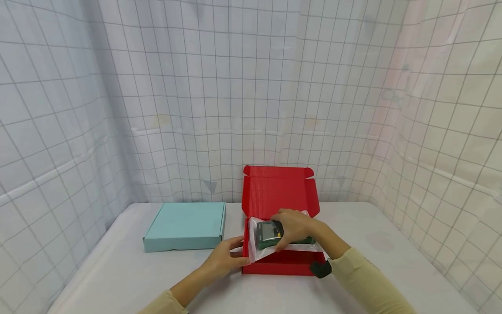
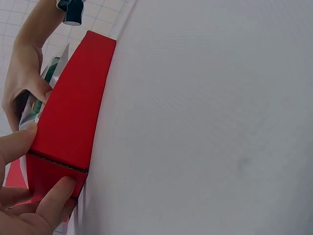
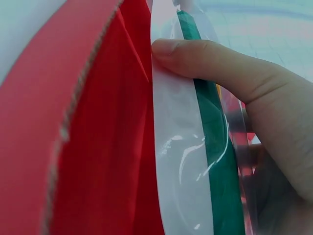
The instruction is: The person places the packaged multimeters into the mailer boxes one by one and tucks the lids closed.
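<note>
My right hand (image 1: pixel 292 224) reaches over a green device with a dark face and grey screen (image 1: pixel 270 231), resembling a multimeter, and grips it through its plastic bag (image 3: pixel 176 156). The thumb presses on the bag's white side. The bagged device is tilted in the opening of the red cardboard box (image 1: pixel 280 268), whose lid stands up behind. At the box's left end, my left hand (image 1: pixel 225 257) holds the wall. Its thumb is at the front top corner, close to the bag's edge, with fingers bent against the outer side (image 2: pixel 49 171). The right hand's far fingers are partly hidden.
A closed light-blue cardboard box (image 1: pixel 186 222) lies on the white table (image 1: pixel 117 274), left of the red one. The raised red lid (image 1: pixel 278 189) has side flaps. White gridded curtains (image 1: pixel 235 87) surround the table at the back and sides.
</note>
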`<state>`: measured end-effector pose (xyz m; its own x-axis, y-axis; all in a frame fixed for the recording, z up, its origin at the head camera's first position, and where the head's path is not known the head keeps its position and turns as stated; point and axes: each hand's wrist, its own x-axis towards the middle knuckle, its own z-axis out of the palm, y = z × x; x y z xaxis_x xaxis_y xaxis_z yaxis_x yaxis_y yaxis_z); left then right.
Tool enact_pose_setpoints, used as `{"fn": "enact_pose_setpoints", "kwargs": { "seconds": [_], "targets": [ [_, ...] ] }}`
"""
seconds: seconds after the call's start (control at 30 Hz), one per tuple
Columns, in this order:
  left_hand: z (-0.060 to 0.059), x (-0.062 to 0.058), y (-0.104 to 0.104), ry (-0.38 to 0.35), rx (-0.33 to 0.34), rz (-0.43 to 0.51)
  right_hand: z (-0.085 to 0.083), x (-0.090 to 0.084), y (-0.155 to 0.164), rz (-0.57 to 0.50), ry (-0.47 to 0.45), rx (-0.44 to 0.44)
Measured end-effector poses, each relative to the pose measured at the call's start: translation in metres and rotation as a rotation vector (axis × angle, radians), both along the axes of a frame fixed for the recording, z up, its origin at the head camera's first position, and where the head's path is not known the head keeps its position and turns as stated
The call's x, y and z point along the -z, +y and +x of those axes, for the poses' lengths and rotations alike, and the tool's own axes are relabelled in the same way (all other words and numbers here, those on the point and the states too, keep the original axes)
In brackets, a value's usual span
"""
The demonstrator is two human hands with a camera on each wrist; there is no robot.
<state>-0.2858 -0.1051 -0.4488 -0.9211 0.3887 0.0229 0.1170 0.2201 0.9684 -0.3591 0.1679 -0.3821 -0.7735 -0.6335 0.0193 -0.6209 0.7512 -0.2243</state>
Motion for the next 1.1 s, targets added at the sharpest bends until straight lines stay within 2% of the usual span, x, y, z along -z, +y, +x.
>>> {"fn": "enact_pose_setpoints", "kwargs": {
  "seconds": [0.3,0.83,1.1],
  "targets": [
    [-0.001,-0.001,0.002,0.010,-0.001,-0.008,-0.001,0.014,-0.010,-0.048,-0.055,0.015],
    [-0.002,-0.001,0.000,0.014,0.016,-0.004,0.004,0.025,-0.016,-0.070,-0.045,0.014],
    [-0.002,0.000,0.000,0.007,-0.005,-0.007,0.003,0.030,-0.010,-0.070,-0.041,0.006]
  ]
}}
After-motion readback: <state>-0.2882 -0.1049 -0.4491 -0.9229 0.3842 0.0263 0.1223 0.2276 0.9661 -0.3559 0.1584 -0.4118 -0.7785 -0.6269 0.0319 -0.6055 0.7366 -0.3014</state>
